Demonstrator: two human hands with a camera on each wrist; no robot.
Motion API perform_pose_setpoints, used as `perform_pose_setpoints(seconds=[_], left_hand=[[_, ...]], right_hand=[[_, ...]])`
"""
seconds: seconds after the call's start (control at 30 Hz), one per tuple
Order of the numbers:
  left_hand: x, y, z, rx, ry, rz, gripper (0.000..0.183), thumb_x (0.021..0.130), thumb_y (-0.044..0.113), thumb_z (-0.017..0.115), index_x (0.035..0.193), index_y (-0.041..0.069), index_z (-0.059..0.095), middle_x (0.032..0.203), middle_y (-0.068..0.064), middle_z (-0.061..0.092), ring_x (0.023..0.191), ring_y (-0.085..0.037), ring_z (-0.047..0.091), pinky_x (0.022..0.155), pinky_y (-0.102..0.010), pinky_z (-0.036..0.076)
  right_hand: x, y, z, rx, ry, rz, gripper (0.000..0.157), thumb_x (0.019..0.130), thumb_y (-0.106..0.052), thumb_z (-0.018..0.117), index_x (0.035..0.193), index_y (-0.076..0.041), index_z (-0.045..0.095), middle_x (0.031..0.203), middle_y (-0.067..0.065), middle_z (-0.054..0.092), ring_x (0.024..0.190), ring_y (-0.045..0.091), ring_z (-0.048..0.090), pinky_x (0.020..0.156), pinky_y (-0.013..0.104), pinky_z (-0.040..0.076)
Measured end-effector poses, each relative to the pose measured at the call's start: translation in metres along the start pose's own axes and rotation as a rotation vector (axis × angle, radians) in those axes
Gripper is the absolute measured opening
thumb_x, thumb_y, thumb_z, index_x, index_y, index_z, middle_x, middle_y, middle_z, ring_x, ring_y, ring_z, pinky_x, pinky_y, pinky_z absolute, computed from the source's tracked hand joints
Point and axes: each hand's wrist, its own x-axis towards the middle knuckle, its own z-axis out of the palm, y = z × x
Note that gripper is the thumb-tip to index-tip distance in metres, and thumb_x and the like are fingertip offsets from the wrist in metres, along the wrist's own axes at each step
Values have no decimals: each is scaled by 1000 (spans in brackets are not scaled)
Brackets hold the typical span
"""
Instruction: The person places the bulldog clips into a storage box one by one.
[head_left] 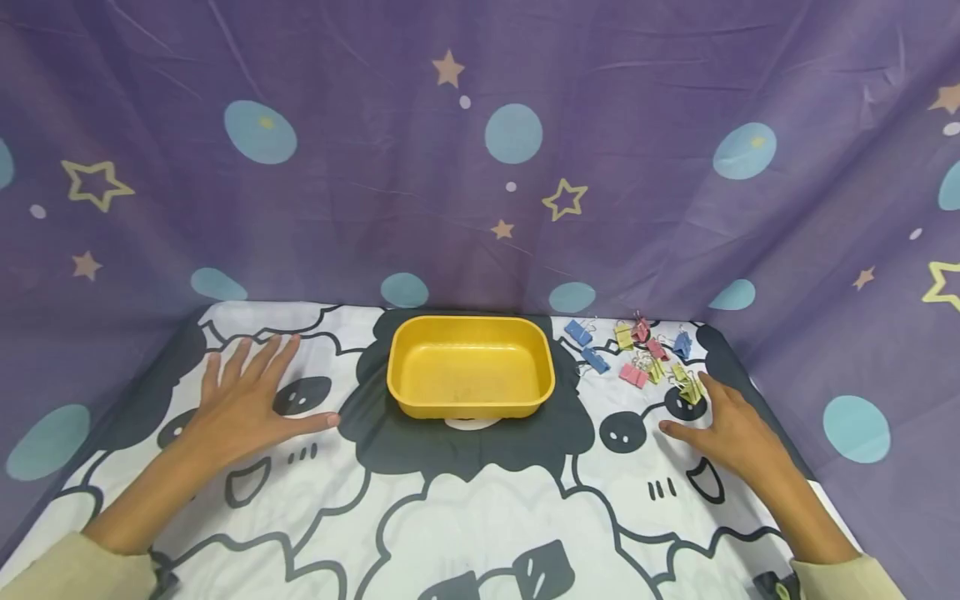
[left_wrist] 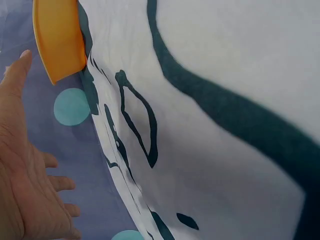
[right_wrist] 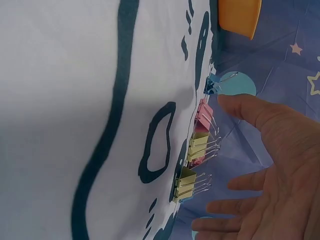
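Several binder clips in blue, pink and yellow lie loosely scattered at the back right of the table, among them a blue clip, a pink clip and a yellow clip. A yellow rectangular tray stands at the back middle, with nothing visible inside. My left hand is spread with straight fingers, left of the tray and apart from it. Just in front of the clips is my right hand, fingers extended and thumb apart. It holds nothing; in the right wrist view its palm faces the clips.
A white cloth printed with dark sheep drawings covers the table. Behind and on both sides hangs a purple curtain with stars and blue spots. Light sleeves show at both lower corners.
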Motion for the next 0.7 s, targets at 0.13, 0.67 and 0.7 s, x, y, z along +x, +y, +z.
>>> perform_pose_setpoints(seconds=[0.13,0.67,0.7], left_hand=[[0,1,0,9,2,7,143,82,95,72,183,17,8,187,-29,16,172,-62,0,132,-80,-18],[4,23,-2,9,21,70,139,83,94,71,183,17,14,186,-26,23,173,-57,9,137,-74,-14],[4,25,-3,7,19,72,138,83,94,71,183,17,15,186,-25,23,173,-56,9,137,-74,-13]], right_hand=[[2,0,0,4,-14,15,130,92,-72,81,176,6,19,169,50,28,149,75,37,111,89,41],[8,7,-3,9,-3,6,126,95,-69,79,174,10,20,168,51,29,150,74,36,115,88,38],[8,8,-3,8,0,2,126,95,-69,79,174,10,20,168,51,29,150,74,36,115,88,38]])
